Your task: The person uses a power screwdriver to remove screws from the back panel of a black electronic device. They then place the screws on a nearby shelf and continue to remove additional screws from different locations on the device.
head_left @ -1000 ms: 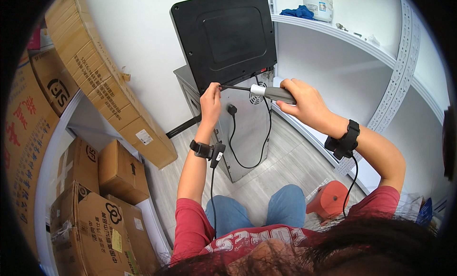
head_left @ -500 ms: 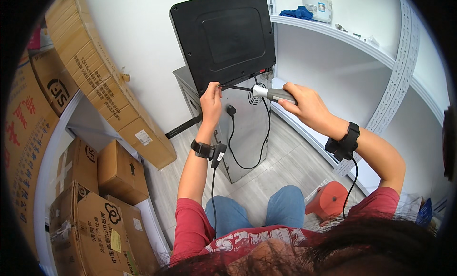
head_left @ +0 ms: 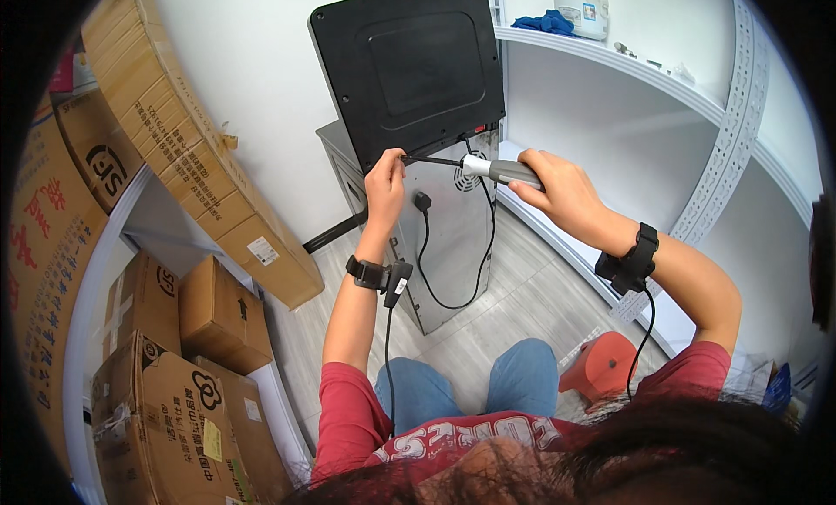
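Right hand (head_left: 562,191): wrapped around the handle of a grey-handled screwdriver with a white collar and thin black shaft (head_left: 475,165), held nearly level and pointing left.
Left hand (head_left: 385,185): fingers drawn narrow at the far end of the shaft; whether they pinch it or something small, I cannot tell.
Black panel: a broad, rounded-corner black plastic panel (head_left: 427,70) stands at the far centre; the screwdriver's tip is near its lower left edge.
Metal cabinet: a tall grey metal cabinet (head_left: 448,252) sits below the panel, a looped black power cord (head_left: 477,287) hanging against it.
Right side: a white metal shelf (head_left: 592,113) bears a white rounded lidded appliance (head_left: 581,16) beside a crumpled blue cloth (head_left: 544,23).
Near right: a round red stool (head_left: 601,366) on the floor.
Left side: a long brown cardboard box (head_left: 200,165) leans at a tilt.
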The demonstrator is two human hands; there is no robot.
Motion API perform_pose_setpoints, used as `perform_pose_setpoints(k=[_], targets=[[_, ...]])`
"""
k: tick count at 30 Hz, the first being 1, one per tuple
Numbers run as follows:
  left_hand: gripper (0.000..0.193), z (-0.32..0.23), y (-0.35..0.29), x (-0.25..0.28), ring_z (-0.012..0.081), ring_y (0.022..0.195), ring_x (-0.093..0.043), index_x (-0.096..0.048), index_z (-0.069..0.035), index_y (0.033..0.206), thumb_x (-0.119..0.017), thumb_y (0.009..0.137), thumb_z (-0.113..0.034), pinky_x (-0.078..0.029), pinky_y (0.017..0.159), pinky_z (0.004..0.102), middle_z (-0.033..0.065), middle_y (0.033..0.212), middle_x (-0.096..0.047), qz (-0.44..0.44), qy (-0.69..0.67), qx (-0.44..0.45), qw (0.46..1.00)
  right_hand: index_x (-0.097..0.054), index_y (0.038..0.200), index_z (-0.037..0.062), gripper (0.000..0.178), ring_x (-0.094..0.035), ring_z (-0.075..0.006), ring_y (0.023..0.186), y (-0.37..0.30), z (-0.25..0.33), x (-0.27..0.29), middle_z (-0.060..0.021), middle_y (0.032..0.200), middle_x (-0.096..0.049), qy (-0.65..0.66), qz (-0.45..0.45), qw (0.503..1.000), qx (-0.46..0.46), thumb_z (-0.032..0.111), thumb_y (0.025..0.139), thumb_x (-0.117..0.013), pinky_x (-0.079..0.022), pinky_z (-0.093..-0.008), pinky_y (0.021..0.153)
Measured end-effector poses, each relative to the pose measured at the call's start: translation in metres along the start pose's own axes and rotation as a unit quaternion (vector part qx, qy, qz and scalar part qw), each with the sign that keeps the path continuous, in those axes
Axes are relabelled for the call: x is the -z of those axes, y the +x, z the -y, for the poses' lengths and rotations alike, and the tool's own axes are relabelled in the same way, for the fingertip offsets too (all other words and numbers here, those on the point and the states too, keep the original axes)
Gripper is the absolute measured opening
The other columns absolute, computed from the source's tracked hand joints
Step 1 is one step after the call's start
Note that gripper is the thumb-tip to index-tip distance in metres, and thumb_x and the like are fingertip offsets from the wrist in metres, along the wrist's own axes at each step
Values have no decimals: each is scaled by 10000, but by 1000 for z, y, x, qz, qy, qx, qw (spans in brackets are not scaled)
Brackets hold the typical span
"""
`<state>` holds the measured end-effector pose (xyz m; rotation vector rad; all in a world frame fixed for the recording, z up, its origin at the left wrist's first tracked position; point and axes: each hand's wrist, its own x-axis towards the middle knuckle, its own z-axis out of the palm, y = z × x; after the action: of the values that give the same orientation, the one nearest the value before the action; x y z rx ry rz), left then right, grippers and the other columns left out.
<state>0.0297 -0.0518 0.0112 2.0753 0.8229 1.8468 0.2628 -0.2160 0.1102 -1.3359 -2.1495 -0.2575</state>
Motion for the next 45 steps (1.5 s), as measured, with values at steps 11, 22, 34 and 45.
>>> perform_pose_setpoints(k=[11, 22, 34, 45], targets=[[137, -22, 50, -10, 144, 590, -449, -578, -16, 974, -492, 871, 14, -370, 550, 253, 60, 705, -488, 18, 45, -100, 994, -580, 975, 8, 286, -589, -341, 768, 19, -34, 22, -157, 858, -601, 30, -43, 998, 18, 257, 840, -623, -469, -389, 675], [672, -109, 259, -14, 282, 855, -454, -444, -23, 1259, -761, 672, -109, -411, 772, 381, 125, 954, -467, 15, 298, -73, 952, -548, 1078, 2, 331, -612, -313, 736, 117, -53, 75, -155, 932, -589, 197, -142, 947, -209, 239, 859, -623, -487, -373, 618], [315, -91, 330, -27, 273, 848, -493, -651, -30, 878, -773, 658, -219, -404, 758, 378, 85, 875, -555, 178, 430, -6, 885, -542, 1092, -1, 356, -606, -311, 684, 173, -26, 104, -125, 896, -559, 164, -161, 948, -221, 238, 845, -637, -482, -385, 554], [319, -98, 329, -30, 280, 856, -495, -654, -22, 891, -773, 652, -196, -416, 757, 372, 91, 869, -536, 182, 432, 3, 883, -529, 1101, -8, 349, -600, -311, 716, 177, -27, 82, -132, 929, -537, 160, -147, 946, -242, 211, 847, -625, -488, -386, 572]])
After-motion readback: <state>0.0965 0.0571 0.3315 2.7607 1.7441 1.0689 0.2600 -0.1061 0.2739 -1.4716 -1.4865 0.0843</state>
